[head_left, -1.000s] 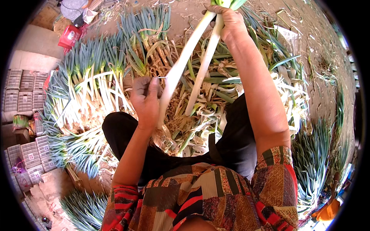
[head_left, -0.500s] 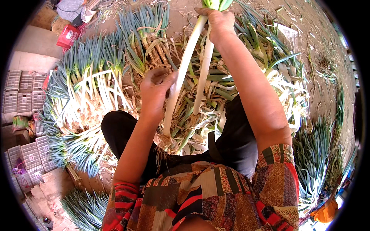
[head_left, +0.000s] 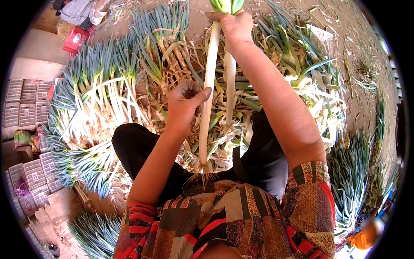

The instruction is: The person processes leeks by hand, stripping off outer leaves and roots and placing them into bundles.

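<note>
I see someone with bent knees, in a patchwork shirt point(head_left: 241, 216) and black trousers point(head_left: 131, 146). Straight ahead of them is twelve o'clock. Close to the lap hang the thin, stringy roots point(head_left: 202, 177) of the front leek point(head_left: 204, 136), which is long and white and stands nearly upright in front of the body. At eleven o'clock, the left hand point(head_left: 185, 103) has its fingers curled in, and its thumb tip rests against the side of that leek. I can't tell if those fingers pinch anything. The second leek point(head_left: 231, 86) hangs a bit to the right of the first, behind it. Up at twelve o'clock, the right hand point(head_left: 236, 28) is wrapped tight around both leeks, just under their green tops.

Under the leeks, between the knees, lies a messy pile of peeled leaves point(head_left: 220, 149), and more pale peelings point(head_left: 321, 105) sit at one to two o'clock. A big heap of leeks point(head_left: 103, 101) spreads out at ten to eleven o'clock, and other leeks point(head_left: 349, 185) stand near three. A bundle with brownish stems point(head_left: 172, 49) is past the left hand, between eleven and twelve. Farther off, grey blocks point(head_left: 28, 114) are stacked at ten o'clock, and a red bag point(head_left: 76, 39) sits near eleven.
</note>
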Motion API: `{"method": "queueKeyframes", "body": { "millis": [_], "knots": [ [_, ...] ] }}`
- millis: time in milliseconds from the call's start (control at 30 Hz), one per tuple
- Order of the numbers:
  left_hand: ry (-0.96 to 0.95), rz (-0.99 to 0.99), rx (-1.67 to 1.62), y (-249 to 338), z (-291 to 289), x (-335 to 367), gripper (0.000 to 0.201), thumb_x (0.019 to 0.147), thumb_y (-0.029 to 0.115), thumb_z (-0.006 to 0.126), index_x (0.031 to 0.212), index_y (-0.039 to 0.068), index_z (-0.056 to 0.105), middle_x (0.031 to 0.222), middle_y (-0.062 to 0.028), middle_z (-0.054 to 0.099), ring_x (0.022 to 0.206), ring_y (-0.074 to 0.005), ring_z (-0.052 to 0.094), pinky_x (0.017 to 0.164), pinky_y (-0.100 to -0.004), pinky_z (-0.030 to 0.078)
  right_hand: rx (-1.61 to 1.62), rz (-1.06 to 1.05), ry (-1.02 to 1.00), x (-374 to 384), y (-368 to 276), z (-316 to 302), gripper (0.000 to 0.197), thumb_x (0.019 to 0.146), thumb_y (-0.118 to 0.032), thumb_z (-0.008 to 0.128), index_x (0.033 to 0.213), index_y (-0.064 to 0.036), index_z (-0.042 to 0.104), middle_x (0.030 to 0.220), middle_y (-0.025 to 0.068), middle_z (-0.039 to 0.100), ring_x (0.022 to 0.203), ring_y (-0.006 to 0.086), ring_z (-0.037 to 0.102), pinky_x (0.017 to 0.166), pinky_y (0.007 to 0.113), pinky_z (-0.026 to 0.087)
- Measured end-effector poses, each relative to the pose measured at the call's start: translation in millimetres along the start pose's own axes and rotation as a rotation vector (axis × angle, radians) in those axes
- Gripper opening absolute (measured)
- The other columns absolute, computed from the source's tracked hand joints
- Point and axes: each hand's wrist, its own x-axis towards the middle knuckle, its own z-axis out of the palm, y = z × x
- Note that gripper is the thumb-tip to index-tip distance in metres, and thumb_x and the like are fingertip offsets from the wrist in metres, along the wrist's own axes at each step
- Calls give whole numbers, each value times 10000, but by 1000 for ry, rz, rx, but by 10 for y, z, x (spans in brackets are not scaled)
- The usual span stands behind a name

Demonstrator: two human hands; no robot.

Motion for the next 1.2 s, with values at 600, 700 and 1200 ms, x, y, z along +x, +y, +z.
{"method": "queueKeyframes", "body": {
  "millis": [600,700,1200],
  "knots": [
    [27,-68,-147,71,12,-161,195,728,36,695,821,54,525,701,-23,555,622,-102,524,532,-242,403,-486,-494,133,1,92,48,157,635,-84,655,748,16,610,651,218,606,649,346,626,581,396,489],
    [-59,-163,22,34,75,-222,293,731,119,722,945,10,553,774,-30,583,671,-106,549,586,-230,410,-520,-487,157,16,118,60,172,629,-97,659,750,17,613,650,218,606,654,358,621,584,404,486],
    [-63,44,155,-282,133,-253,198,772,83,675,915,-15,580,792,-42,614,684,-99,560,633,-248,445,-607,-524,198,0,58,83,175,642,-113,622,777,-2,614,670,226,602,688,387,608,610,437,491]
  ]
}}
